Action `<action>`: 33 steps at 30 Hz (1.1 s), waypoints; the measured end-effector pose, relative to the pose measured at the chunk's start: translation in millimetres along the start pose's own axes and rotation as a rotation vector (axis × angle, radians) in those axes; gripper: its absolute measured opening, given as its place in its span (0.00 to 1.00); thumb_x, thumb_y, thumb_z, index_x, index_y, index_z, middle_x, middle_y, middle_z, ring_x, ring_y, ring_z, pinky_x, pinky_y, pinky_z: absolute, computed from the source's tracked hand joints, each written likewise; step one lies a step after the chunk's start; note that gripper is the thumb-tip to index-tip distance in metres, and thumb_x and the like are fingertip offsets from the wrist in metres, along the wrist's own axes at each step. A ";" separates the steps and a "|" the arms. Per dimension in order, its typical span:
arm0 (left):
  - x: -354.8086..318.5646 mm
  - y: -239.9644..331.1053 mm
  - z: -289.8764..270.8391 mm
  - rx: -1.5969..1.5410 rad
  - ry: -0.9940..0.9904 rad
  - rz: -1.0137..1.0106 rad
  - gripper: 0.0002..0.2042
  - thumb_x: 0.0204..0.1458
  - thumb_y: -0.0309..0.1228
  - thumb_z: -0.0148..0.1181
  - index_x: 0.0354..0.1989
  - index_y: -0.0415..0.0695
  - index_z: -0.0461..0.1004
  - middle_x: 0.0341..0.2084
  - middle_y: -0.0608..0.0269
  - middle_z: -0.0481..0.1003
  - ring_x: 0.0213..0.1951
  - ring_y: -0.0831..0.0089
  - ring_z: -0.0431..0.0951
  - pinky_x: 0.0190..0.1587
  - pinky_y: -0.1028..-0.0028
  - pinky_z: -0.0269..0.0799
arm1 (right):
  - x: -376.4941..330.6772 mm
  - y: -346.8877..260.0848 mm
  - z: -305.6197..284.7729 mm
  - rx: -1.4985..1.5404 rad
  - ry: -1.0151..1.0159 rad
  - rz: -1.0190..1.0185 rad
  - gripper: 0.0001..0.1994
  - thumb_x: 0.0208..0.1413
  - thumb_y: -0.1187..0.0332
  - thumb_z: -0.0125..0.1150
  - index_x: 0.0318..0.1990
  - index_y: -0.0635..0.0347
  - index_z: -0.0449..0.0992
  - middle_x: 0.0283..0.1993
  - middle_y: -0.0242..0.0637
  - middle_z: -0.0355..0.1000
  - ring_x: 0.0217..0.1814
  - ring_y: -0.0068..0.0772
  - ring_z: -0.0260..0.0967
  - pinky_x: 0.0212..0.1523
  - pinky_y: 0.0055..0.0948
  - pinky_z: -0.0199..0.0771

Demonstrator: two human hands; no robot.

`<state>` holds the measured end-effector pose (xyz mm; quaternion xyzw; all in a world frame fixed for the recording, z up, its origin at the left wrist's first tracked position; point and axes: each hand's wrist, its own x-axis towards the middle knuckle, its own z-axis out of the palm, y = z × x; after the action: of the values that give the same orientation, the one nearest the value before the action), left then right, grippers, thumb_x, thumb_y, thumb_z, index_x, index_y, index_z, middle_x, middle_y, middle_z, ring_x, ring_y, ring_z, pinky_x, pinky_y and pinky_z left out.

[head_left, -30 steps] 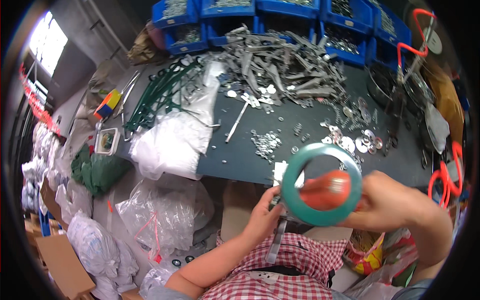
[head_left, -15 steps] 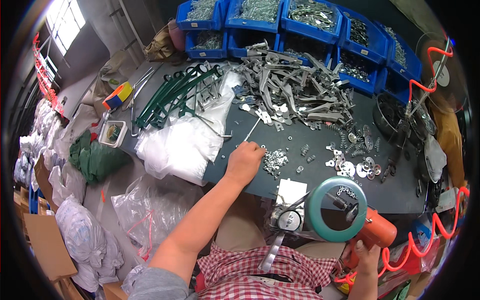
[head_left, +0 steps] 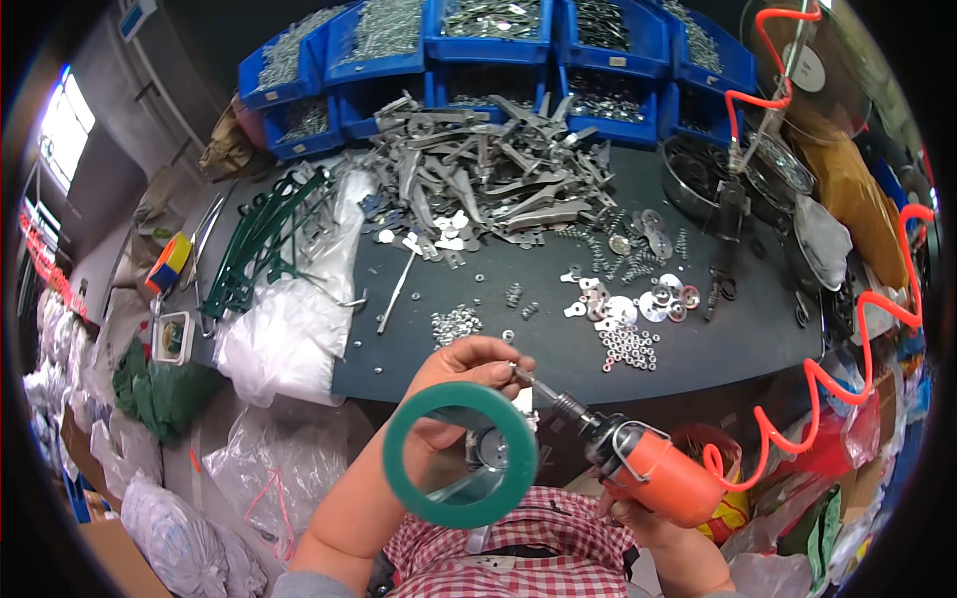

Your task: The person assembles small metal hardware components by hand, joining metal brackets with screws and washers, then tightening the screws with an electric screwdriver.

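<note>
My right hand grips an orange pneumatic screwdriver from below, its bit pointing up and left. At the bit's tip, the fingers of my left hand are pinched together; whatever small part is between them is too small to make out. A green ring is in front of my left wrist and hides part of it. Through and behind the ring shows a metal assembly with a round disc, over my lap. Just beyond my left hand lies a heap of small metal nuts.
On the dark table lie grey metal levers, green metal frames, springs, washers and a thin rod. Blue bins line the back. A coiled red air hose runs along the right. White plastic overhangs the left edge.
My left hand has left the table by the nuts and come to the bit's tip. The screwdriver is raised, its bit now pointing at my left fingers. The whole view has shifted.
</note>
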<state>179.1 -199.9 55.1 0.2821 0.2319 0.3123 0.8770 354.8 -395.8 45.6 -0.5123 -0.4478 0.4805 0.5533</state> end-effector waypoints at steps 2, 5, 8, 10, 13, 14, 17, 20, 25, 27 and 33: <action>-1.3 -1.3 2.5 -0.012 -0.004 0.004 0.06 0.47 0.20 0.56 0.34 0.39 0.71 0.31 0.51 0.75 0.27 0.72 0.76 0.28 0.79 0.74 | -1.0 1.0 -2.0 0.003 0.013 -0.054 0.24 0.46 0.68 0.64 0.49 0.65 0.62 0.33 0.36 0.68 0.22 0.20 0.65 0.20 0.18 0.63; -0.6 -4.6 3.6 -0.020 0.028 0.011 0.05 0.46 0.20 0.56 0.32 0.39 0.71 0.30 0.50 0.75 0.26 0.72 0.77 0.27 0.79 0.76 | 3.9 -8.1 -5.7 -0.296 -0.102 -0.119 0.14 0.47 0.73 0.58 0.43 0.63 0.68 0.31 0.30 0.66 0.28 0.19 0.63 0.28 0.19 0.64; -2.2 -6.6 0.3 -0.002 -0.021 0.042 0.05 0.46 0.21 0.58 0.31 0.39 0.71 0.28 0.49 0.75 0.26 0.72 0.77 0.27 0.79 0.77 | -2.6 -4.2 -7.6 -0.354 -0.069 -0.067 0.16 0.42 0.68 0.65 0.40 0.58 0.73 0.37 0.35 0.73 0.39 0.37 0.72 0.40 0.31 0.72; -3.6 -5.9 -0.2 0.041 -0.008 0.048 0.05 0.45 0.21 0.58 0.30 0.38 0.70 0.28 0.49 0.75 0.25 0.71 0.77 0.26 0.78 0.77 | 0.0 -6.5 -6.8 -0.369 -0.068 -0.139 0.15 0.42 0.68 0.65 0.40 0.58 0.73 0.37 0.35 0.73 0.38 0.37 0.72 0.39 0.31 0.73; -3.3 -9.2 -13.2 0.123 -0.063 0.096 0.07 0.46 0.24 0.59 0.32 0.37 0.70 0.28 0.48 0.75 0.27 0.68 0.77 0.27 0.75 0.76 | -0.9 3.0 -7.2 -0.404 -0.102 -0.141 0.12 0.44 0.70 0.62 0.38 0.59 0.71 0.35 0.33 0.70 0.35 0.30 0.69 0.35 0.26 0.70; 0.2 -12.6 -18.1 0.163 -0.139 0.123 0.10 0.47 0.27 0.59 0.35 0.36 0.69 0.29 0.47 0.75 0.28 0.67 0.78 0.29 0.73 0.76 | -1.9 8.8 -9.4 -0.424 -0.124 -0.065 0.09 0.47 0.72 0.59 0.36 0.61 0.67 0.34 0.31 0.66 0.33 0.23 0.65 0.32 0.22 0.66; -1.2 -9.4 -8.8 0.391 -0.187 -0.035 0.33 0.49 0.51 0.52 0.55 0.36 0.57 0.36 0.43 0.74 0.38 0.60 0.75 0.41 0.69 0.71 | -4.7 9.1 -10.6 -0.491 -0.110 -0.172 0.09 0.46 0.74 0.59 0.36 0.61 0.67 0.34 0.33 0.67 0.35 0.27 0.66 0.35 0.24 0.67; -13.6 -5.5 -24.6 0.514 -0.059 0.014 0.40 0.45 0.59 0.51 0.59 0.40 0.52 0.46 0.44 0.69 0.49 0.60 0.69 0.53 0.61 0.60 | -0.6 -18.8 -26.2 -0.509 -0.185 -0.317 0.14 0.44 0.74 0.61 0.40 0.63 0.70 0.36 0.37 0.69 0.37 0.36 0.69 0.39 0.28 0.69; -46.5 -43.1 -54.4 0.775 -0.211 0.180 0.41 0.39 0.43 0.66 0.60 0.41 0.52 0.49 0.47 0.67 0.58 0.58 0.61 0.62 0.61 0.47 | 24.7 -58.8 -35.7 -0.569 -0.403 -0.079 0.17 0.39 0.68 0.64 0.39 0.64 0.72 0.31 0.45 0.73 0.29 0.44 0.72 0.32 0.31 0.73; -49.8 -61.9 -45.5 0.882 -0.107 0.217 0.39 0.38 0.38 0.66 0.59 0.40 0.53 0.48 0.49 0.68 0.57 0.60 0.61 0.62 0.61 0.47 | 41.3 -71.3 -30.2 -0.625 -0.540 0.106 0.15 0.40 0.67 0.62 0.36 0.64 0.72 0.27 0.48 0.72 0.28 0.49 0.70 0.29 0.35 0.71; -48.2 -83.7 -53.3 1.346 0.003 0.581 0.25 0.37 0.32 0.66 0.46 0.43 0.65 0.44 0.54 0.70 0.55 0.61 0.63 0.61 0.58 0.50 | 95.1 -129.5 9.1 -0.931 -0.774 0.279 0.16 0.45 0.60 0.57 0.33 0.67 0.72 0.24 0.51 0.71 0.29 0.52 0.71 0.32 0.40 0.72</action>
<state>149.2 -267.9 -26.4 0.8093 0.2908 0.3226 0.3954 368.3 -302.1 175.7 -0.5422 -0.7075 0.4533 0.0013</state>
